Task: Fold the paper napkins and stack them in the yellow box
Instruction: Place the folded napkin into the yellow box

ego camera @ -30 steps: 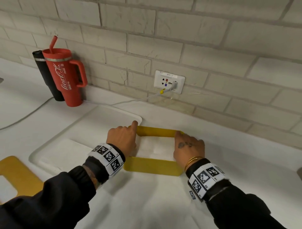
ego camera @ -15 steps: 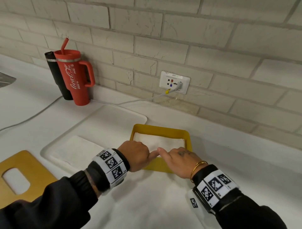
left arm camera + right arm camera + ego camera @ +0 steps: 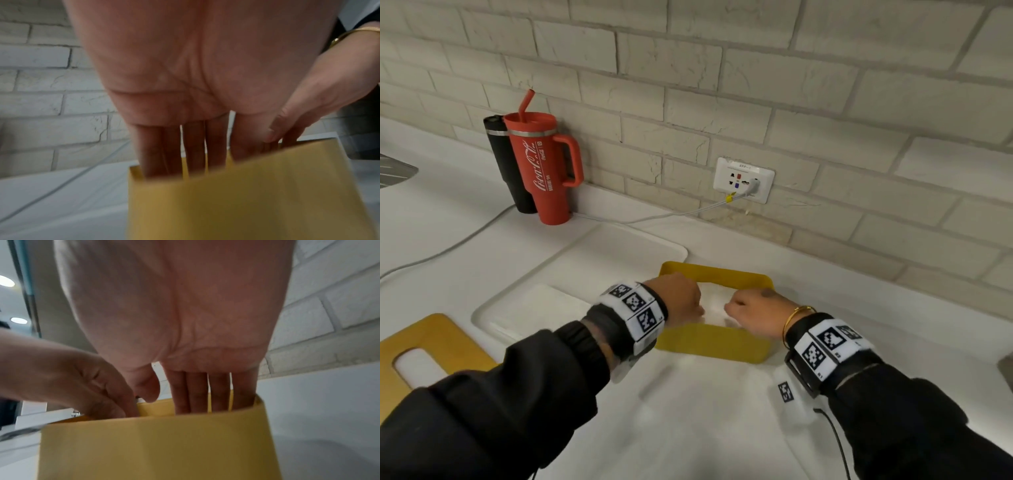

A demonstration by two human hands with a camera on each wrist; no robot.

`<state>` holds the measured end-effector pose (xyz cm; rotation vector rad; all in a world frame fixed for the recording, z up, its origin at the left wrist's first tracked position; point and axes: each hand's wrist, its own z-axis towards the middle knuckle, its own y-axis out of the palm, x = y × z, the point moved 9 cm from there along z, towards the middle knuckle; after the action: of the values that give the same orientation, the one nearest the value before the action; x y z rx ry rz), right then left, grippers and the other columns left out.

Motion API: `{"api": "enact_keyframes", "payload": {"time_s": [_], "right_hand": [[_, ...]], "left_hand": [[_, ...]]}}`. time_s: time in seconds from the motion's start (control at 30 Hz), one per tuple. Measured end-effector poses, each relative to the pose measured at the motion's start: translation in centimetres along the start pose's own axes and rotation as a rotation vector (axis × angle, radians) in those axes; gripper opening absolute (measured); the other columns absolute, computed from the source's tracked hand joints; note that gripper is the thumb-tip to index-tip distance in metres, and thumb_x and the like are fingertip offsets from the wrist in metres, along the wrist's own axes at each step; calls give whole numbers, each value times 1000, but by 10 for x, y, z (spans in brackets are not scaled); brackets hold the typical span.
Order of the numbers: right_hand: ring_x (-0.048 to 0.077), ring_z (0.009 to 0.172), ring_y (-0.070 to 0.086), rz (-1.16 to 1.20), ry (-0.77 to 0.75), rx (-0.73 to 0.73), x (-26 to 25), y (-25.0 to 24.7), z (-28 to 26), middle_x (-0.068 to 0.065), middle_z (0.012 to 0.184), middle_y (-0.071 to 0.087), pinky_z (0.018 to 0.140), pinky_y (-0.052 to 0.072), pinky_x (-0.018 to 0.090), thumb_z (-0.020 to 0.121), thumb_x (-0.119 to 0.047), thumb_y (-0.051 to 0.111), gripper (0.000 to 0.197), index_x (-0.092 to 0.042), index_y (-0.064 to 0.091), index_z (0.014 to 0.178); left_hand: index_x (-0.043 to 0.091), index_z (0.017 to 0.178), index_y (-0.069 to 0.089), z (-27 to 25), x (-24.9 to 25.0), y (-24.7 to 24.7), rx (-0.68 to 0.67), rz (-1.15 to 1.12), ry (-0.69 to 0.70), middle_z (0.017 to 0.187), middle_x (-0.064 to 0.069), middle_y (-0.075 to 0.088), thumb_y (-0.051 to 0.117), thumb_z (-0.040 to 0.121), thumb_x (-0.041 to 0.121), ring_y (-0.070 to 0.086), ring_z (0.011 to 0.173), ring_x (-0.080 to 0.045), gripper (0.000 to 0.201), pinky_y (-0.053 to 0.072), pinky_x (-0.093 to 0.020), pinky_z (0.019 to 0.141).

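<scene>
right now both hands are reaching down inside the yellow box [image 3: 709,347], side by side. the left hand [image 3: 676,299] is over the box's left half and the right hand [image 3: 755,310] over its right half, knuckles up, close together but with a small gap between them in the head view. from the left wrist view the left hand's fingers [image 3: 195,146] run straight down past the near wall of the box, loosely spread, tips hidden behind that wall. the right wrist view shows the same for the right hand: fingers [image 3: 197,391] straight, side by side, dipping behind the yellow wall, thumb hanging free. neither hand plainly grips anything; whether the fingertips press on the paper i cannot tell, since the wall hides them.

a folded white napkin [image 3: 717,301] lies in the box, visible between and beyond the two hands. the box sits on the white counter [image 3: 722,428], its left far corner just beside a shallow white tray [image 3: 592,253]. more white napkin paper [image 3: 544,305] lies flat in that tray, left of the left wrist. a yellow board with a cutout [image 3: 438,339] lies at the near left. well apart by the brick wall stand a red tumbler [image 3: 541,171] with a straw and a black bottle [image 3: 505,164] touching it.
</scene>
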<state>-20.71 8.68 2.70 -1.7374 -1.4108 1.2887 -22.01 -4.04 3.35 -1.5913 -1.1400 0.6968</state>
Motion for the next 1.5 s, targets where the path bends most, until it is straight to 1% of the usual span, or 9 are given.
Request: {"api": "enact_keyframes", "payload": {"time_s": [0.13,0.37,0.57,0.87,1.07,1.23,1.33,1.4,1.5], "right_hand": [[30,104,59,-85,18,-75,3,6,13,13,114,62,92,49,38,101,-43,37,35,-18,62,105],[38,124,48,-132,58,-220,1,38,29,20,144,47,100,40,40,108,-27,23,37,-11,49,128],[37,125,50,-200,17,-199,-9,26,22,22,141,50,92,39,35,110,-16,30,31,-4,50,130],[31,97,47,-317,-17,-205,-3,28,-11,15,105,49,83,40,38,102,-47,13,47,-11,44,105],[33,98,49,-310,17,-218,-8,29,-10,21,109,54,82,37,36,102,-46,12,55,-5,49,112],[34,117,56,-287,39,-127,-11,-1,-6,18,132,55,91,48,36,104,-40,39,48,-7,52,136],[35,142,36,-471,120,-161,3,0,1,19,152,42,118,17,60,105,-46,28,56,-11,46,144],[30,155,9,-598,167,-189,16,4,6,15,162,31,112,-18,72,104,-52,15,64,-15,45,148],[27,155,7,-660,141,-233,25,7,12,12,161,32,113,-12,72,105,-55,20,63,-16,47,146]], "left_hand": [[4,134,61,17,3,5,-108,39,-9,141,-12,59,37,107,18,55,128,-31,38,46,-38,105],[25,147,52,31,3,24,-219,224,37,145,-2,57,36,109,34,54,130,-26,43,46,-35,106],[18,145,55,34,4,19,-234,256,25,148,-4,55,49,104,24,52,134,-27,42,45,-36,108],[15,123,72,36,2,26,-181,269,50,124,-3,71,45,105,27,64,116,-24,34,51,-35,101],[14,128,69,36,-2,28,-202,249,37,129,-6,68,43,107,26,61,120,-26,36,48,-35,105],[14,132,64,35,-1,4,-69,262,43,130,-7,64,61,98,24,60,120,-28,35,52,-35,96],[20,128,66,42,-13,5,-75,307,12,121,-2,67,70,89,23,63,114,-28,40,50,-39,97],[25,120,69,44,-20,5,-44,355,9,111,3,67,71,87,26,64,110,-26,34,45,-38,100],[29,124,66,44,-22,11,-27,460,25,114,7,64,62,95,25,57,118,-21,30,34,-35,104]]}}
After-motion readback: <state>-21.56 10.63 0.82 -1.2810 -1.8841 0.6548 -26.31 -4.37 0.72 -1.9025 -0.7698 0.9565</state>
